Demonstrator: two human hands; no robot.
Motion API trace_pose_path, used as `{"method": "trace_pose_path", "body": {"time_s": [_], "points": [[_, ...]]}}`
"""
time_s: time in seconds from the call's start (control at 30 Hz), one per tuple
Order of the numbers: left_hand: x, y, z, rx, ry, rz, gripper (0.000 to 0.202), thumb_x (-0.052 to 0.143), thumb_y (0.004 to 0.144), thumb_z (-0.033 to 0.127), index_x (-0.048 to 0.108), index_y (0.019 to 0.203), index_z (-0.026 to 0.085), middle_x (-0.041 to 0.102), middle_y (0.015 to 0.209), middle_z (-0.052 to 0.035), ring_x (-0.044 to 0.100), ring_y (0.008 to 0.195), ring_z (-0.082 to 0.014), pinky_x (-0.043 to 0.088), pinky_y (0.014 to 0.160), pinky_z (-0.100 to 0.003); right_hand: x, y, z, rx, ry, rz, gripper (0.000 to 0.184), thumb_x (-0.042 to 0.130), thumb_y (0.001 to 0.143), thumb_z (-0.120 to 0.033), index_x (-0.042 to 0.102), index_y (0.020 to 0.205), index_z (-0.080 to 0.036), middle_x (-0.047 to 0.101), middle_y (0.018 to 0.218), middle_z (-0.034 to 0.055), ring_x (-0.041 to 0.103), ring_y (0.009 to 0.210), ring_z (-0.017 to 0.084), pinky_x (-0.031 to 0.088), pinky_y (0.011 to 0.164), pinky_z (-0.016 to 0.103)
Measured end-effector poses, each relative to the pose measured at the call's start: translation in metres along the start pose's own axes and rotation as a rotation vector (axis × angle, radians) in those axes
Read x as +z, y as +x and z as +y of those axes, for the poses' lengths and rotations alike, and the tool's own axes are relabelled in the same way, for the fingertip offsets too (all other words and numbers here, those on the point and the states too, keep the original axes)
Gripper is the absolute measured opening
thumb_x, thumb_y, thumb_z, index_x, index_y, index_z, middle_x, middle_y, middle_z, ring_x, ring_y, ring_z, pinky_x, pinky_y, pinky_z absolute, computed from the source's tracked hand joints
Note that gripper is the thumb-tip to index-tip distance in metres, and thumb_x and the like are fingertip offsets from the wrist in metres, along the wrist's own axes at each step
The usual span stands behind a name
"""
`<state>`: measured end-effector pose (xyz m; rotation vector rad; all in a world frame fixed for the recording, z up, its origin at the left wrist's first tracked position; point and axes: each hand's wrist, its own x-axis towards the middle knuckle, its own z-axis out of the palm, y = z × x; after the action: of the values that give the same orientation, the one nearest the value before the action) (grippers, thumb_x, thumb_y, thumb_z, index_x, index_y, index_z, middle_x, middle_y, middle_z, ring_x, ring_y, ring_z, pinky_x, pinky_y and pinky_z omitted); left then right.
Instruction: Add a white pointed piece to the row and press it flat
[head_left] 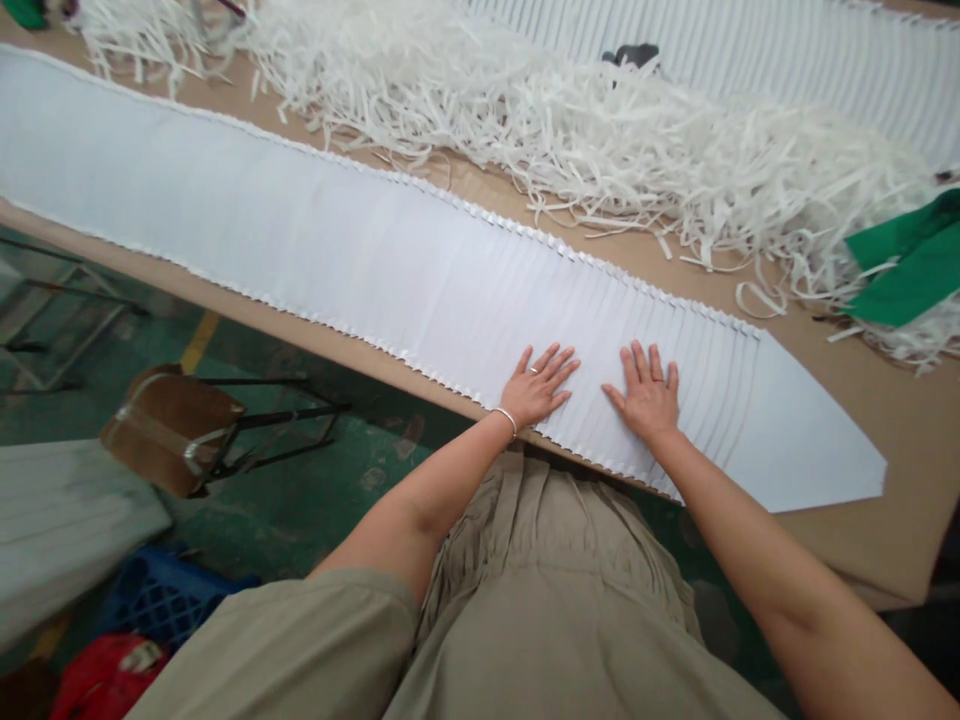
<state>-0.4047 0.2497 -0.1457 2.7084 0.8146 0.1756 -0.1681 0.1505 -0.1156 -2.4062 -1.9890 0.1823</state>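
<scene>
A long band of overlapping white paper sheets [337,260] lies fanned out along the near edge of a brown table [885,420]. My left hand [536,385] rests flat on the sheets, fingers spread, with a ring and a bracelet on it. My right hand [649,395] lies flat on the same band just to the right, fingers apart. Both palms press on the paper near the table's front edge. Neither hand holds anything. The fan ends in a pointed sheet [817,455] to the right of my right hand.
A big heap of white paper strips [600,130] covers the far side of the table. Green cloth [911,265] lies at the right edge. Another fanned white band [787,50] runs along the back. Below left stand a brown stool [169,425] and a blue crate [161,600].
</scene>
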Motion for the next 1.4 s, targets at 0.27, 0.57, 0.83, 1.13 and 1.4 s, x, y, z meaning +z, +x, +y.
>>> {"method": "trace_pose_path", "body": {"time_s": [0.27, 0.57, 0.83, 1.13, 1.4], "points": [[-0.007, 0.006, 0.008, -0.023, 0.017, -0.05, 0.063, 0.03, 0.105, 0.049, 0.019, 0.162, 0.025, 0.018, 0.171, -0.0028, 0.008, 0.16, -0.0238, 0.002, 0.129, -0.061, -0.014, -0.013, 0.032, 0.03, 0.013, 0.023, 0.074, 0.032, 0.101, -0.06, 0.015, 0.162, -0.022, 0.02, 0.17, 0.0053, 0.01, 0.158, 0.028, 0.009, 0.126, 0.061], [0.008, 0.034, 0.04, 0.121, -0.005, -0.081, 0.064, 0.035, 0.103, 0.051, 0.022, 0.162, 0.029, 0.02, 0.17, -0.002, 0.009, 0.159, -0.0252, -0.001, 0.129, -0.06, -0.002, -0.077, 0.132, 0.343, -0.088, 0.113, 0.073, 0.035, 0.101, -0.06, 0.025, 0.16, -0.018, 0.027, 0.168, 0.0119, 0.019, 0.155, 0.036, 0.017, 0.121, 0.067], [0.003, 0.047, 0.051, 0.1, 0.009, -0.077, 0.065, 0.035, 0.104, 0.05, 0.021, 0.162, 0.025, 0.022, 0.17, -0.006, 0.014, 0.159, -0.0266, 0.003, 0.129, -0.061, -0.014, -0.098, 0.165, 0.362, -0.039, 0.13, 0.07, 0.031, 0.103, -0.055, 0.016, 0.162, -0.019, 0.024, 0.169, 0.01, 0.015, 0.157, 0.029, 0.018, 0.124, 0.06], [0.012, 0.071, 0.07, 0.126, 0.015, -0.085, 0.065, 0.038, 0.102, 0.051, 0.022, 0.162, 0.028, 0.026, 0.168, -0.005, 0.014, 0.159, -0.0272, 0.001, 0.128, -0.061, -0.004, -0.129, 0.21, 0.463, -0.056, 0.128, 0.067, 0.029, 0.104, -0.054, 0.023, 0.16, -0.019, 0.029, 0.168, 0.0092, 0.018, 0.156, 0.029, 0.018, 0.124, 0.06], [0.008, 0.079, 0.07, 0.106, 0.065, -0.106, 0.064, 0.038, 0.103, 0.047, 0.022, 0.161, 0.027, 0.027, 0.168, -0.0064, 0.016, 0.158, -0.0272, 0.004, 0.128, -0.062, -0.009, -0.144, 0.251, 0.571, -0.008, 0.155, 0.066, 0.028, 0.104, -0.05, 0.02, 0.161, -0.019, 0.03, 0.167, 0.0135, 0.018, 0.156, 0.029, 0.019, 0.123, 0.062]]}}
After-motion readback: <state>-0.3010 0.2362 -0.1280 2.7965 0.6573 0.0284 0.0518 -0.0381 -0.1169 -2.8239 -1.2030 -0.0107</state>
